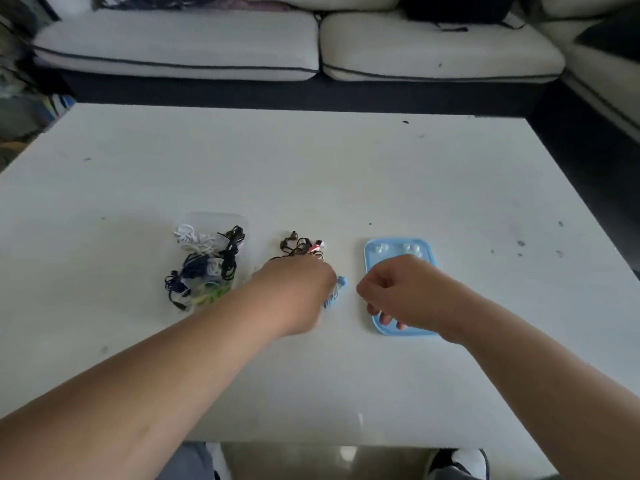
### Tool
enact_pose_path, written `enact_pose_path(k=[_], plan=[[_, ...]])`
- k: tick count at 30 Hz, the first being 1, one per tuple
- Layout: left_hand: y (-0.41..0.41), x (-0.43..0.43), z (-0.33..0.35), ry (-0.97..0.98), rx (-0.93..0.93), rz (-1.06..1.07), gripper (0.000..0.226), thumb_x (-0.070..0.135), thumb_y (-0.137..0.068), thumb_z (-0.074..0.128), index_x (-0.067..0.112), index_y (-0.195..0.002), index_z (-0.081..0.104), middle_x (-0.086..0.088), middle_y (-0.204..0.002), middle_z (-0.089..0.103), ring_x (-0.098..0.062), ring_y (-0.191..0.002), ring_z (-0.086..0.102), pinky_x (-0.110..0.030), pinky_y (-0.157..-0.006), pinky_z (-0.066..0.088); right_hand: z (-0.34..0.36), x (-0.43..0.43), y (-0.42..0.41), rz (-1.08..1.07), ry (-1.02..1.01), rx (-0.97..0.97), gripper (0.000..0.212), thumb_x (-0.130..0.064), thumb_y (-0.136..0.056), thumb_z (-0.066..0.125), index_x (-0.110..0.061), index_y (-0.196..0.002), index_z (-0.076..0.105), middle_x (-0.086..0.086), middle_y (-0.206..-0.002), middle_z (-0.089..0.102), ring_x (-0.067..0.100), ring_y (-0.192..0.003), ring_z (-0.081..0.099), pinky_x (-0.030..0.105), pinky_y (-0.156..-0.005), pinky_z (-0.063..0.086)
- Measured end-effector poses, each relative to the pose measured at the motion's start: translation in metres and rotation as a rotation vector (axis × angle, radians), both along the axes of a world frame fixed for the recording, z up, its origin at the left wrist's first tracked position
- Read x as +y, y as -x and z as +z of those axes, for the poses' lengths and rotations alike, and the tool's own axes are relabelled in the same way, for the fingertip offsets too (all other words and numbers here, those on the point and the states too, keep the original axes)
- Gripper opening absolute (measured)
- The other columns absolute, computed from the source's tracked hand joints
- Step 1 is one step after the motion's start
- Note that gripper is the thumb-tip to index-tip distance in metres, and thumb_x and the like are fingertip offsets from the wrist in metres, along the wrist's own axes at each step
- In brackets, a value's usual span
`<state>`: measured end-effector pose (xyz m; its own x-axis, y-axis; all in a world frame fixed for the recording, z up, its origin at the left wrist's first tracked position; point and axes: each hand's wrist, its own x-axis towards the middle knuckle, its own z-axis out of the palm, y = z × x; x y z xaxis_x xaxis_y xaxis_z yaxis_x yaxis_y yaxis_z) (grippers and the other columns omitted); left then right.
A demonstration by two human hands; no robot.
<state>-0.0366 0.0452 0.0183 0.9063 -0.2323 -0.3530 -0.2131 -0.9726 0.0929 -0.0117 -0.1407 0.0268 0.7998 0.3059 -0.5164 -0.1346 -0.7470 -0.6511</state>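
From my remote seat I see plenty of free room on the white surface (346, 174). Its far half lies open up to the back edge, and wide bare margins run to the left and right edges. The near edge sits just below the forearms. All the items are bunched in a row in the middle. The left hand (298, 289) reaches in from the lower left, knuckles up and blurred. Its fingers are curled over the blue earphones (341, 283) and grip them; the earphones lie on the surface between the two hands and poke out at the fingertips. The right hand (398, 292) hovers over the blue tray (370, 258), wrist raised, fingers (384, 319) curled downward and thumb drawn toward the forefinger. I cannot tell whether it pinches anything. Small white ear tips (379, 249) sit at the tray's far end. Just beyond the left hand lies a brown earphone tangle (298, 245). Farther left, a clear container (242, 223) holds a heap of mixed earphones (207, 265) in white, black, navy and green. The surface carries scattered dark specks. Behind it stands a white sofa (180, 46) with dark piping, and a shoe (464, 462) shows on the floor beneath the near edge.
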Motion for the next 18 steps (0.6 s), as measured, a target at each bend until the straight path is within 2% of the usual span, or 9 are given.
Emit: enact_pose_path(k=[4,7,9,11,13,16,18], plan=[[-0.004,0.005,-0.013,-0.041,-0.062,-0.008,0.013,0.017,-0.086,0.064,0.021,-0.098,0.063,0.007,-0.106,0.063,-0.022,-0.108,0.058,-0.034,-0.076,0.051,-0.003,-0.001,0.01,0.276,0.125,0.006,0.026,-0.043,-0.096,0.059,-0.022,-0.094,0.072,-0.005,-0.091,0.075,0.018,-0.085,0.074,0.035,-0.082,0.059],[-0.005,0.002,-0.014,0.0,-0.094,0.006,0.01,0.016,-0.085,0.058,0.023,-0.092,0.059,0.008,-0.099,0.064,-0.018,-0.108,0.053,-0.032,-0.069,0.043,-0.001,0.001,0.013,0.351,0.139,0.039,0.028,-0.049,-0.096,0.058,-0.027,-0.1,0.073,-0.008,-0.092,0.075,0.013,-0.083,0.072,0.033,-0.082,0.059],[-0.005,0.001,-0.006,0.073,-0.148,0.078,0.007,0.024,-0.082,0.061,0.024,-0.088,0.059,0.007,-0.089,0.061,-0.016,-0.099,0.052,-0.029,-0.063,0.039,0.002,0.001,0.013,0.354,0.138,0.021,0.027,-0.05,-0.096,0.058,-0.028,-0.101,0.073,-0.009,-0.095,0.074,0.012,-0.081,0.07,0.032,-0.081,0.058],[-0.006,0.003,0.008,0.255,-0.171,0.215,0.008,0.028,-0.078,0.064,0.027,-0.084,0.058,0.008,-0.084,0.058,-0.014,-0.09,0.052,-0.022,-0.063,0.038,0.005,0.001,0.011,0.309,0.114,-0.015,0.026,-0.047,-0.096,0.061,-0.024,-0.097,0.073,-0.004,-0.095,0.073,0.018,-0.084,0.071,0.034,-0.079,0.057],[-0.008,0.007,0.022,0.469,-0.16,0.352,0.01,0.027,-0.079,0.065,0.031,-0.085,0.059,0.009,-0.085,0.064,-0.009,-0.08,0.057,-0.026,-0.065,0.043,0.008,0.001,0.007,0.22,0.059,-0.04,0.024,-0.044,-0.094,0.065,-0.022,-0.093,0.073,0.001,-0.092,0.073,0.023,-0.086,0.073,0.037,-0.077,0.059],[-0.008,0.013,0.037,0.717,-0.103,0.494,0.022,0.015,-0.086,0.064,0.032,-0.099,0.064,0.011,-0.092,0.073,-0.002,-0.057,0.055,-0.023,-0.062,0.045,0.007,0.0,0.003,0.038,-0.054,-0.018,0.016,-0.041,-0.089,0.072,-0.027,-0.095,0.071,-0.004,-0.089,0.075,0.015,-0.078,0.074,0.038,-0.084,0.061],[-0.007,0.018,0.045,0.843,-0.041,0.57,0.029,0.008,-0.09,0.062,0.032,-0.106,0.069,0.008,-0.091,0.077,-0.006,-0.061,0.063,-0.023,-0.064,0.05,0.006,0.0,0.001,-0.055,-0.147,0.016,0.02,-0.036,-0.088,0.076,-0.029,-0.105,0.068,-0.006,-0.088,0.076,0.01,-0.071,0.072,0.034,-0.084,0.061]])
